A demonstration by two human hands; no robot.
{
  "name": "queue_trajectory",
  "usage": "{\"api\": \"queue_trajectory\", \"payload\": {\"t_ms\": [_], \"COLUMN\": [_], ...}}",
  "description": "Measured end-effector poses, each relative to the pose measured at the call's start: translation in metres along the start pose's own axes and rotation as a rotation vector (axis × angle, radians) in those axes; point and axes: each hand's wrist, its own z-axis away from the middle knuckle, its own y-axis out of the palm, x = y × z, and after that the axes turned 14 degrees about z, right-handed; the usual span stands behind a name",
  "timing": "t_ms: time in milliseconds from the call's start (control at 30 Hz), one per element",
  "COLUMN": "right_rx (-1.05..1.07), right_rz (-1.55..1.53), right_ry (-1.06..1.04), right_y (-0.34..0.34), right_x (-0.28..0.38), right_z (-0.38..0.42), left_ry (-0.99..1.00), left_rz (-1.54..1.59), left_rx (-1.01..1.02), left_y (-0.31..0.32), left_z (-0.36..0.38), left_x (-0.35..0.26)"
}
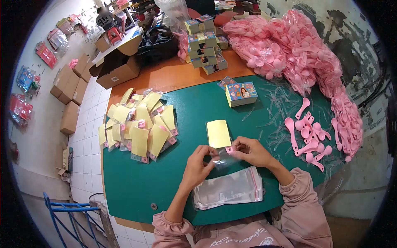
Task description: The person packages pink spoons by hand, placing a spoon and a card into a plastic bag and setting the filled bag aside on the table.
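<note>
Both hands meet at the open end of a clear plastic bag (225, 158) in front of me. Inside the bag lie a yellow card (218, 133) and a pink spoon, whose handle end (228, 149) shows below the card. My left hand (198, 164) pinches the bag's left side between closed fingers. On the right side, my right hand (250, 152) pinches it near the spoon handle. Just below the hands is a stack of clear bags (228, 188). Beyond the card sits a stack of printed cards (241, 94).
Filled bags with yellow cards (140, 124) are heaped at the left. Loose pink spoons (308, 134) and plastic strips (275, 111) lie at the right. Big bags of spoons (289, 53), card stacks (204, 43) and an open box (120, 71) stand farther back. A person (106, 18) sits far off.
</note>
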Motion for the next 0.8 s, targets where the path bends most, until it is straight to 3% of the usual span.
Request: {"api": "queue_trajectory", "payload": {"t_ms": [167,400,467,567,800], "right_rx": [-0.042,-0.163,-0.171,-0.22,-0.192], "right_rz": [0.02,0.036,0.05,-0.008,-0.012], "right_ry": [0.122,0.137,0.156,0.136,0.132], "right_y": [0.003,0.011,0.011,0.013,0.015], "right_x": [0.005,0.001,0.001,0.004,0.005], "right_z": [-0.001,-0.001,-0.001,-0.001,-0.002], "left_ry": [0.025,-0.005,-0.151,-0.163,-0.174], "left_rz": [-0.013,-0.008,0.222,0.279,0.234], "left_rx": [-0.085,-0.162,-0.165,-0.255,-0.213], "left_y": [0.001,0.004,0.005,0.008,0.008], "left_z": [0.001,0.0,-0.001,-0.002,-0.001], "left_x": [0.01,0.02,0.02,0.018,0.015]}}
